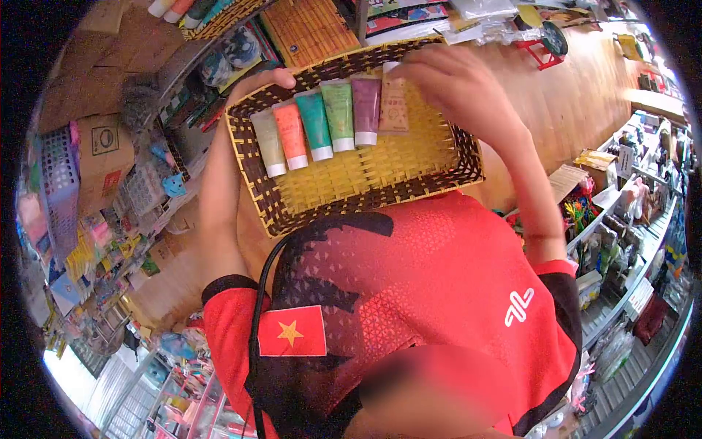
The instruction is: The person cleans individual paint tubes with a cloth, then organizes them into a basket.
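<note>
A woven basket (365, 172), dark brown and yellow, is held in front of my chest. My left hand (269, 80) grips its left far corner, thumb over the rim and the other fingers hidden. Along the far side inside lies a row of squeeze tubes: a pale olive tube (268, 143), an orange tube (290, 134), a teal tube (315, 123), a green tube (338, 113) and a purple tube (365, 108), white caps toward me. My right hand (446, 73) reaches over the far rim, fingers closed at the upper end of a beige tube (394, 110) beside the purple one.
Shelves with packaged goods (621, 212) run along the right. A red stool (541, 55) stands on the wooden floor at the upper right. Cardboard boxes (106, 150) and a purple plastic basket (60, 183) are at the left. Another basket with tubes (219, 18) sits at the top.
</note>
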{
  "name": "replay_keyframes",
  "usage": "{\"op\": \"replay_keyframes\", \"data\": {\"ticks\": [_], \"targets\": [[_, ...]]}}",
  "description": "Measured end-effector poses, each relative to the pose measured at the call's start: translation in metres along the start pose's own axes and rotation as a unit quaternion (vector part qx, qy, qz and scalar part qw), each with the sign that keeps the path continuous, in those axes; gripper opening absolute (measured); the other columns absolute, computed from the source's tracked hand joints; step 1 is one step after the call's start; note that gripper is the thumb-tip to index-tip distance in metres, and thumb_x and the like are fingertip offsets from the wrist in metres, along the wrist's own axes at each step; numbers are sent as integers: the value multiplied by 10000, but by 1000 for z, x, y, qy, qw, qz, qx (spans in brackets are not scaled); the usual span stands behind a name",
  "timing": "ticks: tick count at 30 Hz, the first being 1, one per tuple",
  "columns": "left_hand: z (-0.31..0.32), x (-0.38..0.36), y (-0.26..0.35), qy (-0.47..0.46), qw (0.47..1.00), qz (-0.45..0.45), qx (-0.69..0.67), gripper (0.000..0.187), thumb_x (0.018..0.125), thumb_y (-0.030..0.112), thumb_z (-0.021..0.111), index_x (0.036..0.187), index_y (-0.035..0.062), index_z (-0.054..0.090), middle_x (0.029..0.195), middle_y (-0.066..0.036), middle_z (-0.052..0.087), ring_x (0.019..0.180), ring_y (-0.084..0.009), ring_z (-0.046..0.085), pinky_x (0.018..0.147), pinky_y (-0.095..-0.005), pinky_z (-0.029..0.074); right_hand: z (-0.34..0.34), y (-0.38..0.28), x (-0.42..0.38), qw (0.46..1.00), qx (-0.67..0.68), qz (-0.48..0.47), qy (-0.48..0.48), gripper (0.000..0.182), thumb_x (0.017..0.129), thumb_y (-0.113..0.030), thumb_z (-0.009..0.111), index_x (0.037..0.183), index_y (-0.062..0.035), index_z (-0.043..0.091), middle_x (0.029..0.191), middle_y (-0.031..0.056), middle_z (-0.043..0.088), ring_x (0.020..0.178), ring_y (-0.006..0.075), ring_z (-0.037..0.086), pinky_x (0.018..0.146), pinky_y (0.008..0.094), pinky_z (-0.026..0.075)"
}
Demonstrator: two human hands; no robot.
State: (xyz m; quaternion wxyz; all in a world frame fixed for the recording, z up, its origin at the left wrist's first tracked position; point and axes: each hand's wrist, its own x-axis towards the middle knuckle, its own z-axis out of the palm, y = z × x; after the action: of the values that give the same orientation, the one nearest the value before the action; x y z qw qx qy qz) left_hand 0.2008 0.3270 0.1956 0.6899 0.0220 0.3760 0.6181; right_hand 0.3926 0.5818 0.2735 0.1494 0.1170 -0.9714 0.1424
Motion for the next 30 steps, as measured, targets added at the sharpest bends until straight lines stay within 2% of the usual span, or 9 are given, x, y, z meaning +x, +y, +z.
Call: {"op": "replay_keyframes", "data": {"ticks": [2, 4, 6, 10, 16, 18, 21, 25, 30], "targets": [[5, 3, 5, -25, 1000, -7, 16, 669, 689, 240, 548, 1259, -65, 375, 1214, -189, 503, 1061, -250, 535, 955, -345, 402, 22, -3, 12, 985, -95, -143, -30, 395, 746, -92, 519, 1131, -168, 567, 1153, 24, 532, 1046, 217, 506, 901, 339, 410], [8, 3, 6, -48, 998, -11, 30, 672, 691, 245, 545, 1263, -65, 372, 1218, -188, 501, 1066, -251, 533, 957, -345, 400, 29, 0, 14, 983, -86, -158, -46, 350, 748, -85, 485, 1077, -154, 581, 1145, 1, 530, 1037, 202, 499, 904, 336, 407], [9, 4, 7, -45, 998, -12, 31, 670, 692, 244, 544, 1261, -66, 373, 1218, -187, 502, 1065, -251, 533, 956, -345, 401, 19, -2, 22, 967, -122, -158, -159, 308, 718, -105, 528, 1020, -131, 587, 1102, 4, 546, 1020, 191, 505, 895, 315, 408], [8, 4, 4, -37, 999, -12, 27, 665, 694, 243, 542, 1259, -67, 376, 1216, -186, 503, 1064, -251, 534, 955, -344, 401, 6, 8, 13, 956, -166, -178, -164, 280, 683, -127, 569, 962, -113, 586, 1056, 10, 558, 995, 178, 512, 882, 299, 410], [4, 2, 1, -26, 999, -4, 19, 658, 697, 240, 539, 1255, -70, 379, 1215, -184, 505, 1063, -252, 535, 953, -343, 403, -21, -16, -1, 973, -122, -82, -178, 253, 706, -172, 619, 922, -56, 558, 1002, 84, 566, 884, 245, 580, 757, 362, 476], [3, 2, 3, -22, 1000, -2, 20, 656, 698, 240, 538, 1254, -71, 380, 1214, -184, 506, 1062, -252, 535, 953, -343, 403, -20, -27, -4, 977, -107, 81, -167, 130, 753, -136, 559, 813, -22, 541, 820, 132, 595, 682, 278, 623, 576, 374, 514], [0, 3, 4, -17, 1000, -2, 22, 652, 699, 239, 536, 1252, -72, 382, 1213, -183, 507, 1062, -252, 536, 952, -343, 404, -5, -27, -9, 966, -79, 181, -164, 281, 774, -247, 608, 819, 18, 526, 778, 209, 579, 627, 361, 593, 552, 422, 500], [-6, 3, 4, -12, 1000, -8, 24, 648, 701, 237, 534, 1249, -73, 384, 1212, -182, 508, 1061, -252, 536, 951, -342, 405, 12, -41, -2, 951, -62, 209, -218, 289, 781, -253, 600, 800, 28, 534, 693, 205, 582, 636, 359, 595, 567, 420, 501], [-16, 5, 3, -5, 1000, -10, 20, 632, 705, 231, 531, 1243, -70, 392, 1204, -178, 515, 1051, -249, 541, 944, -340, 409, 29, -48, -1, 964, -7, 246, -100, 376, 769, -334, 620, 764, 35, 550, 671, 210, 587, 641, 384, 594, 583, 445, 492]]}}
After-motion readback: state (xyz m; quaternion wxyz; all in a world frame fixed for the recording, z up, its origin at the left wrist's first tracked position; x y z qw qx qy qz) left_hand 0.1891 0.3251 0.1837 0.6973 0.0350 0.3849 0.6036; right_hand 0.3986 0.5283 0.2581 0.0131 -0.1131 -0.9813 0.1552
